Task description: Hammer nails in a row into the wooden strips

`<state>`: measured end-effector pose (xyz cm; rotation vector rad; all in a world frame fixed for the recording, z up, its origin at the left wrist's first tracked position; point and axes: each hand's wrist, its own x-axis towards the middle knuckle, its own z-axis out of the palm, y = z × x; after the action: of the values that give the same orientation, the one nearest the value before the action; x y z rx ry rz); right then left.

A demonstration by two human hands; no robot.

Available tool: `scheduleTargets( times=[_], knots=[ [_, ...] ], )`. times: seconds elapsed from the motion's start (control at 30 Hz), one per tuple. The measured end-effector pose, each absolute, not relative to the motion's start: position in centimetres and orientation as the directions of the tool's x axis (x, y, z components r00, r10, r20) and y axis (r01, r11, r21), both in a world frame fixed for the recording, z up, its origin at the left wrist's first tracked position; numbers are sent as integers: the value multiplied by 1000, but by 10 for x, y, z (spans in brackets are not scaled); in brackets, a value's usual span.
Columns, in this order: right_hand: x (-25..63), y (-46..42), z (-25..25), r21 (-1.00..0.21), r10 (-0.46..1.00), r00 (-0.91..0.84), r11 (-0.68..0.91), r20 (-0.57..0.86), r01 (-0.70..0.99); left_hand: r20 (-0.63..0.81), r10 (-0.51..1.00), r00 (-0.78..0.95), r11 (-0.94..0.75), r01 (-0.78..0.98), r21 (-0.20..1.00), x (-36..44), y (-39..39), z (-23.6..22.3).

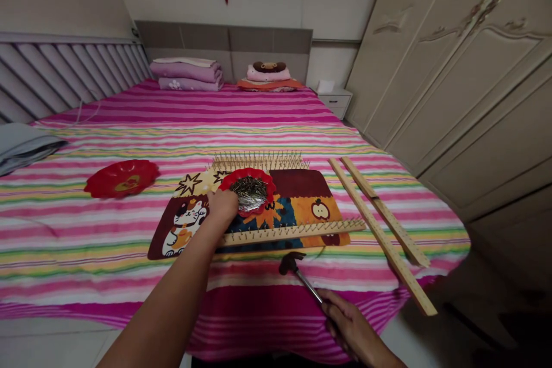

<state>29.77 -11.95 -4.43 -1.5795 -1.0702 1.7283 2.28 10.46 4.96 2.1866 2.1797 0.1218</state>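
My left hand [223, 206] is closed at the near left rim of a scalloped red bowl [269, 183], its fingertips partly hidden. Loose nails [249, 190] fill the bowl, with a shiny silver patch showing at its near side. My right hand [345, 317] grips a hammer [307, 284] by the handle, its claw head above the bed's front part. Just beyond the hammer head, a wooden strip [284, 234] with a row of nails standing in it lies across a patterned mat [304, 184]. Behind the bowl are more wooden strips [259, 161] bristling with upright nails.
Two long wooden strips [383, 236] lie at the right, near the bed's edge. A second red dish [123, 178] rests at the left on the striped bedspread [107, 230]. Folded bedding [187, 75] is stacked by the headboard. A wardrobe [466, 80] stands on the right.
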Motion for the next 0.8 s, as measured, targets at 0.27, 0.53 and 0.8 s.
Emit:
scheduleTargets(
  times=[0.27,0.53,0.8],
  knots=[
    [294,-119,-30,-807,803,-105,-570,-587,155,-17,996,-88,76,734,675,-26,71,90],
    [292,-120,-33,-783,787,-64,-595,-613,180,-242,940,-241,262,54,963,-78,-7,86],
    [293,-124,-40,-789,802,-4,-587,-597,181,-189,888,-418,221,29,975,-93,-33,41]
  ],
)
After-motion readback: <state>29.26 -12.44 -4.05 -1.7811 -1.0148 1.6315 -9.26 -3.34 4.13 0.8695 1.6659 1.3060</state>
